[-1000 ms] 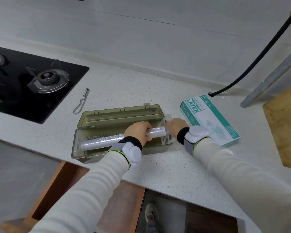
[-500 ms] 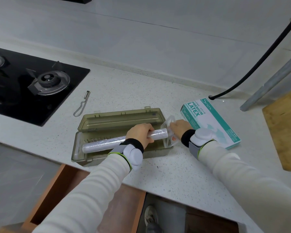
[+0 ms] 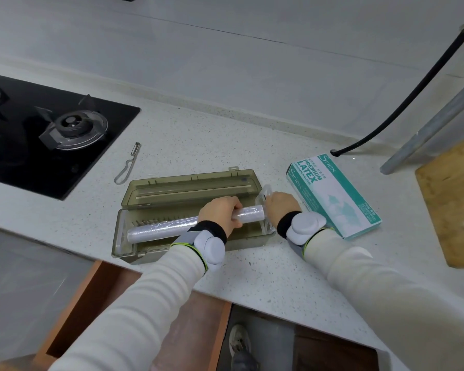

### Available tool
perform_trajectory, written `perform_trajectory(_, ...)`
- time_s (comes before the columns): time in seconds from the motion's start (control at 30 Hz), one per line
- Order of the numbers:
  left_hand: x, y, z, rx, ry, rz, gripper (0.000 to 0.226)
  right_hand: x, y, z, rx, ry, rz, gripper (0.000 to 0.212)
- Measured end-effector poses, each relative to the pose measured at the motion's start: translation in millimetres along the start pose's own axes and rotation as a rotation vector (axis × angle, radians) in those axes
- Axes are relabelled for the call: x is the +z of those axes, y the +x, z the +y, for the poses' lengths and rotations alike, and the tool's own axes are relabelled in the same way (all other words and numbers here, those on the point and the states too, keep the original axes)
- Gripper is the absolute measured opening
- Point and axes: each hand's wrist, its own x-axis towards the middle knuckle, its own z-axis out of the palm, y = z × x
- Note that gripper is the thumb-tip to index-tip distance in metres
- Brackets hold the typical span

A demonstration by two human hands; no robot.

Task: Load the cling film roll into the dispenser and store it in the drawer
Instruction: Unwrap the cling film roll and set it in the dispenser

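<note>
In the head view, your left hand (image 3: pixel 220 214) has its fingers wrapped round the cling film roll (image 3: pixel 158 228), which lies lengthwise and slightly tilted in the open dispenser (image 3: pixel 188 189) on the table (image 3: pixel 265 277). Your right hand (image 3: pixel 281 207) grips the clear end piece (image 3: pixel 263 192) at the roll's right end. The drawer (image 3: pixel 86 298) stands open below the table edge.

Black hob (image 3: pixel 51 135), metal peeler (image 3: pixel 127 163), glove box (image 3: pixel 332 194), wooden board (image 3: pixel 453 194) on speckled counter (image 3: pixel 279 277)
</note>
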Motion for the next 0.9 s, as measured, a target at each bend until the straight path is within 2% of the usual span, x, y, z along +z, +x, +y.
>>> perform_trajectory(0.43, -1.7, 0.6, -2.5, -0.007, -0.007, -0.003, 0.037, 0.0, 2.1, 0.6, -0.068, -0.136, 0.006, 0.025)
perform_trajectory(0.53, -1.6, 2.1, -3.9, 0.001, -0.008, -0.021, 0.038, -3.3, 1.1, -1.8, -0.052, -0.021, -0.043, 0.024)
perform_trajectory(0.63, -2.0, 4.3, -5.5, -0.002, -0.014, -0.021, 0.038, -6.2, 7.9, -1.4, -0.083, -0.056, -0.040, 0.027)
perform_trajectory(0.8, 2.9, 5.7, -11.2, 0.030, -0.021, 0.003, 0.037, -8.4, 7.1, 1.9, 0.001, 0.119, -0.063, 0.021)
perform_trajectory(0.9, 7.7, 9.0, -14.9, 0.104, 0.081, 0.073, 0.036, -8.0, 9.0, 2.7, 0.012, 0.166, -0.036, 0.021)
